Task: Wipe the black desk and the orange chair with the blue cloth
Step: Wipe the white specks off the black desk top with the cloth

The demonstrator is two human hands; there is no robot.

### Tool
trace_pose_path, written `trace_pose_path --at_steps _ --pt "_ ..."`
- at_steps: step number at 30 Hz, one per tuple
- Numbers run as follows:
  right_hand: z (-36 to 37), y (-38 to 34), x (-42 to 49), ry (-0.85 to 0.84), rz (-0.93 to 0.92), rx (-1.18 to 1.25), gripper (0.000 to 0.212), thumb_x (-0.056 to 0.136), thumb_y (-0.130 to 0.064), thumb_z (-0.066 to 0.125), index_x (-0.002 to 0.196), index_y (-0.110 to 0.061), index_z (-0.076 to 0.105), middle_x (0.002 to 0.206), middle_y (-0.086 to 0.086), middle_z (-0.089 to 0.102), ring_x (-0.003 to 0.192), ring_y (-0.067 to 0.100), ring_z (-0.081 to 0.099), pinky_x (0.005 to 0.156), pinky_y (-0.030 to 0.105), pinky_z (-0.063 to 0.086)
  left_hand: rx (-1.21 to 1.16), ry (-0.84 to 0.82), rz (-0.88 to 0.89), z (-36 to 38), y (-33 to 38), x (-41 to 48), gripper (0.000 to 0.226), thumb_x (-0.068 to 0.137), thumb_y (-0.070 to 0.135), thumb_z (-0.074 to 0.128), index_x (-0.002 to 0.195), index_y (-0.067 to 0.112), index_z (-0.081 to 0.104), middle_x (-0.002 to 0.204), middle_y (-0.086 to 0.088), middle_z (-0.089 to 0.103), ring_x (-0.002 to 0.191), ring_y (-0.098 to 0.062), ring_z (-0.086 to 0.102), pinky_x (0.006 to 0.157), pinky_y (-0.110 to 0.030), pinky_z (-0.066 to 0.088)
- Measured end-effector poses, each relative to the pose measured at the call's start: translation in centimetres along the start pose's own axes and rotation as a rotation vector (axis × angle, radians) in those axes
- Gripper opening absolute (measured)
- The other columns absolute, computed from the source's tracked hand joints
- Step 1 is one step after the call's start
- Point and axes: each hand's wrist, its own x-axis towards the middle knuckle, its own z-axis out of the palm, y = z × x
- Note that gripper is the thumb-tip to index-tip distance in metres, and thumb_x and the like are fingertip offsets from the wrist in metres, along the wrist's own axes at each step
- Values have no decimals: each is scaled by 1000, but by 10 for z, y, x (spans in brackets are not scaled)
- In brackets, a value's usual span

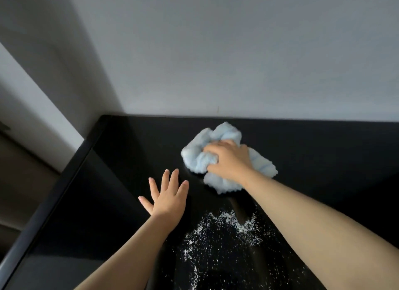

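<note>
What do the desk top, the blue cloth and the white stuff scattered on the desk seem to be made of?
Black desk: hard and glossy, perhaps glass or lacquered board; it shows dim reflections. Blue cloth: soft fluffy pile, likely microfibre; it bunches into plush folds. White specks: fine, dry-looking powder or grains; the substance cannot be told.

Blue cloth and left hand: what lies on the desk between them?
In the head view, only bare black desk separates the left hand from the blue cloth.

Black desk (302, 143), pale blue cloth (226, 136) (white powder (218, 231) speckles).
</note>
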Motion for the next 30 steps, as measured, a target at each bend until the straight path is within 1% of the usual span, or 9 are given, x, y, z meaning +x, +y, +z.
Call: trace_pose_path --at_steps 4,8,10,12,15,18,21,26,30 --pt "-5 3 -55 -28 -110 355 15 68 -29 59 78 -40 61 82 -16 59 91 11 56 85 36 42 -17 -8 27 0 -6 -3 52 98 48 22 148 35 16 157 20 1 141 -14 -24 106 -48 -26" --pt "-32 36 -38 271 102 502 26 66 -37 47 86 -36 64 88 -10 68 86 21 64 77 34 50 88 -35 30 1 -3 -2 53 97 51 18 148 37 17 157 17 -5 141 -20 -26 105 -53 -23" --pt "-38 43 -20 -57 142 702 28 76 -43 28 86 -31 51 79 -14 58 73 20 61 64 31 47 117 -49 37 2 -2 -1 53 97 52 16 148 36 16 157 16 -7 140 -21 -28 105 -54 -22" --pt "-22 41 -15 -311 56 397 34 80 -44 23 100 -32 48 103 -9 57 97 21 56 79 38 45 124 -50 36 2 -2 0 53 97 51 15 148 36 17 157 16 -7 140 -21 -28 105 -55 -22" --pt "-1 22 -19 101 191 -119 31 79 -39 41 108 -38 52 122 -12 53 122 20 40 92 48 36 91 -44 28 1 -2 0 50 98 48 15 147 38 19 157 17 -5 141 -21 -25 106 -55 -21" --pt "13 -5 -54 133 -29 17 19 71 -37 51 88 -34 59 91 -15 58 102 16 50 75 36 35 45 -46 39 -1 -1 -1 48 98 48 16 146 40 21 157 17 -1 142 -20 -23 106 -55 -21" --pt "-2 -9 -87 -21 -77 336 20 69 -29 59 89 -31 65 84 -14 60 88 13 56 79 38 47 10 -67 71 -4 -4 -2 47 99 48 16 145 43 20 157 17 2 142 -19 -23 105 -53 -25" --pt "-54 52 -108 381 319 276 29 73 -38 47 97 -34 62 89 -10 61 83 23 58 82 42 49 265 -141 215 -5 -19 -15 47 98 52 15 144 50 8 157 17 -6 141 -21 -26 106 -54 -22" --pt "-53 96 -132 2 674 39 47 85 -45 46 131 -36 41 143 1 38 133 29 30 106 56 27 401 -195 273 -6 -27 -26 50 98 50 15 145 48 -3 156 14 -15 139 -20 -30 109 -52 -19"
